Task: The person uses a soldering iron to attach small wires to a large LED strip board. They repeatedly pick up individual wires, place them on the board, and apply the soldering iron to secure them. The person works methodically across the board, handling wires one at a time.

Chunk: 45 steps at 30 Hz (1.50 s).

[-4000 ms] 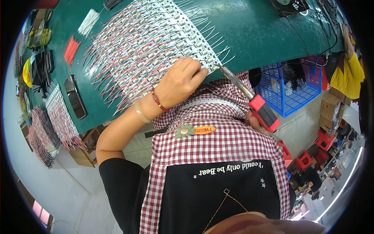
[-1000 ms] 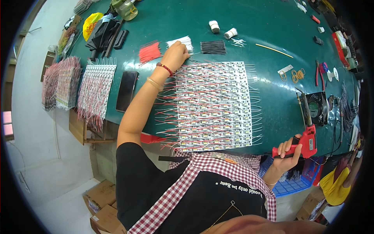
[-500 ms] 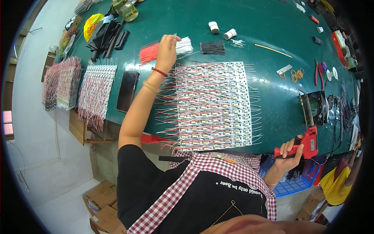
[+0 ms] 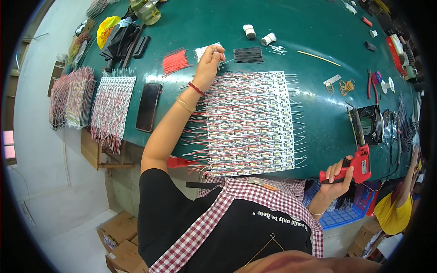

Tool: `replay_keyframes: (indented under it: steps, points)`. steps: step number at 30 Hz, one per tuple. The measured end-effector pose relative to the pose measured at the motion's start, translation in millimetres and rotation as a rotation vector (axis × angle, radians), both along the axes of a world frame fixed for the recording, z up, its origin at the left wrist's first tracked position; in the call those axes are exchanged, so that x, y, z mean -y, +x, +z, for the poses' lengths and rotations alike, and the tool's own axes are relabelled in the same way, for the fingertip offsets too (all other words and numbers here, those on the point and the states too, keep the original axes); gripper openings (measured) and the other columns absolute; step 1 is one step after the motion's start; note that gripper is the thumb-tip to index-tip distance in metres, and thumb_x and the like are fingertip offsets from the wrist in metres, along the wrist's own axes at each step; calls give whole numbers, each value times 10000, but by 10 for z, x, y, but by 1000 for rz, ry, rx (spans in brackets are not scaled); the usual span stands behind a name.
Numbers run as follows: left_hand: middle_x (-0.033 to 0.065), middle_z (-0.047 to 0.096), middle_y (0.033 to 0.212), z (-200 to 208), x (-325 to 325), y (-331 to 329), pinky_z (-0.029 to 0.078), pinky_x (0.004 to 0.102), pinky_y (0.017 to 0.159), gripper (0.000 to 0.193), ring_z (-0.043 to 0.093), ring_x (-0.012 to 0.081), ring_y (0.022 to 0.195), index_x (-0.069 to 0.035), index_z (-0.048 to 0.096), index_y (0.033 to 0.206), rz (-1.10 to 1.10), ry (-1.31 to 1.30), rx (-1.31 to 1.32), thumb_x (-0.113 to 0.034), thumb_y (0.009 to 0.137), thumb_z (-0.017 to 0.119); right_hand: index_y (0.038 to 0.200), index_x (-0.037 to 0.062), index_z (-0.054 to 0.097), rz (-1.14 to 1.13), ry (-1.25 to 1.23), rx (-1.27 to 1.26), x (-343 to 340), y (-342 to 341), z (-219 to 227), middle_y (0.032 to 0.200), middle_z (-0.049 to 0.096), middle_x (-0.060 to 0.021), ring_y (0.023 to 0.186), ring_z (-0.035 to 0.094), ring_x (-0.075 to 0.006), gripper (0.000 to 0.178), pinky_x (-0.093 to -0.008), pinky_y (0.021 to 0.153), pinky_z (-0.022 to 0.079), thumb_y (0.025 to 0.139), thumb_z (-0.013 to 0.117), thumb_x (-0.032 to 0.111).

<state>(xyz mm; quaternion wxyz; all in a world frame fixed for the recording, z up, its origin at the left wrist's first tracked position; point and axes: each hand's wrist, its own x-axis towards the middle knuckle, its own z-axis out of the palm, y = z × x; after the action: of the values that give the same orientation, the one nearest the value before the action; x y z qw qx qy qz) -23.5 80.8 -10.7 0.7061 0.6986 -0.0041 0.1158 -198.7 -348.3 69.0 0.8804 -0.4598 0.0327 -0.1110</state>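
Left hand (image 4: 210, 63): pinched narrow, apparently on pale wire (image 4: 221, 65); shifted right, from beside red wires (image 4: 175, 62) to white wires (image 4: 200, 52). Right hand (image 4: 337, 175): gripping iron (image 4: 362, 164), little moved; wire handling seems current. Panel (image 4: 250, 123): flat on surface (image 4: 296, 20).

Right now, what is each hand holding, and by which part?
The right hand holds the red soldering gun by its handle. Whether the left hand holds anything cannot be told.

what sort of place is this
Probably an electronics assembly workshop: a panel of wired circuit boards lies on the green table, near sorted red wires and black wires, and the right hand holds a red soldering gun.
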Motion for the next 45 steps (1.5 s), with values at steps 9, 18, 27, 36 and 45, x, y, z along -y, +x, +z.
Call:
replay_keyframes:
  steps: [9,18,27,36,45]
  points:
    - [2,499,832,28,-134,150,421,235,714,151,481,94,771,-33,540,1006,83,-229,63,-151,1009,446,1194,6,445,20,6,1,-18,17,-30,659,474,-44,417,391,-83,336,-222,407,374,1005,425,283]
    - [4,521,806,-50,-102,253,412,221,701,170,476,81,741,-54,554,974,109,-179,25,-165,1013,432,1188,8,449,1,10,-10,-1,-1,-32,658,476,-42,417,392,-82,331,-221,407,377,1005,425,283]
    - [14,542,847,-115,-53,66,435,235,806,191,520,91,828,-24,551,1041,63,-37,110,-144,1014,405,1183,9,449,-31,6,-35,6,-10,-36,655,472,-42,414,386,-82,323,-220,403,368,1004,423,277]
    - [20,595,905,-39,-53,-16,456,239,813,227,564,98,847,5,646,1105,64,33,56,-78,971,483,1192,7,446,4,-9,-1,-14,8,-17,656,465,-41,417,380,-80,325,-221,409,361,1006,419,273]
    - [31,631,955,-26,-51,-73,471,243,804,198,595,114,865,23,673,1072,98,-55,83,-75,931,573,1193,4,443,8,-8,-7,5,-6,-9,660,480,-46,413,392,-82,338,-223,404,372,1002,432,283]
